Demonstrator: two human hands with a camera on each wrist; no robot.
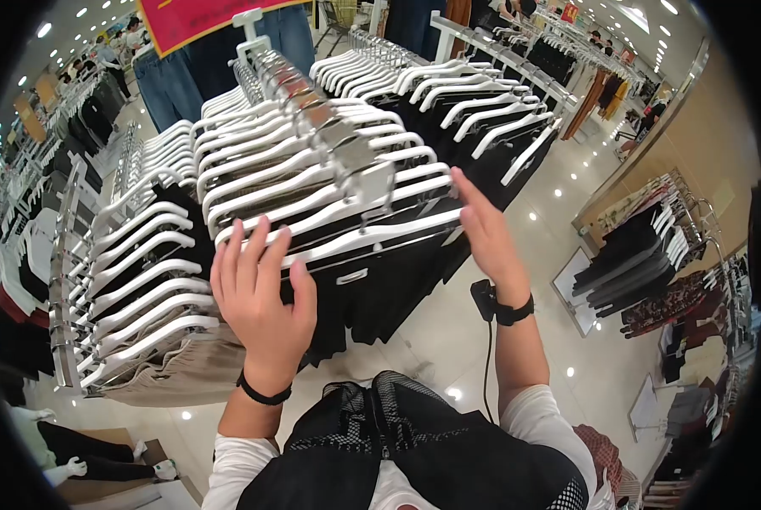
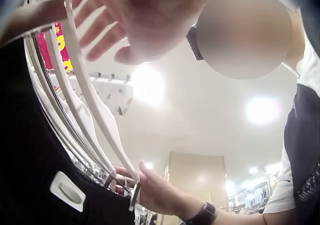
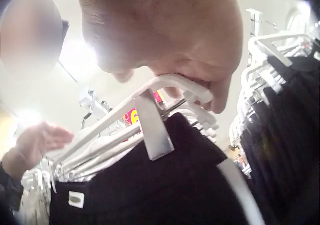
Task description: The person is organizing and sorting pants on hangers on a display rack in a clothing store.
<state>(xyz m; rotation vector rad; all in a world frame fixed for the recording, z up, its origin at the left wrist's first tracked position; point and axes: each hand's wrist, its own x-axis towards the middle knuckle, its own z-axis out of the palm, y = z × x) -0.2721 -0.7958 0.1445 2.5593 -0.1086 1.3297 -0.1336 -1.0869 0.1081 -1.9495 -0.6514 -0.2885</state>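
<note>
My left hand (image 1: 263, 293) hovers with spread, straight fingers at the left shoulders of the front white hangers (image 1: 380, 236) on a metal rail. In the left wrist view its fingers (image 2: 97, 32) extend beside the hanger tops. At the other end of the front hanger, my right hand (image 1: 492, 240) has its straight fingers against the hanger ends. The right wrist view shows that hand (image 3: 175, 40) right over the hanger's end, just above a metal clip (image 3: 154, 127). Black trousers (image 1: 380, 293) with a small white tag (image 2: 68, 191) hang from the front hanger.
More white hangers with beige and black garments hang on a lower arm (image 1: 151, 297) at left and a rail (image 1: 516, 59) behind. A red sign (image 1: 219, 17) tops the rack. At right stands another clothes rack (image 1: 644, 263); mannequin legs (image 1: 100, 455) are at lower left.
</note>
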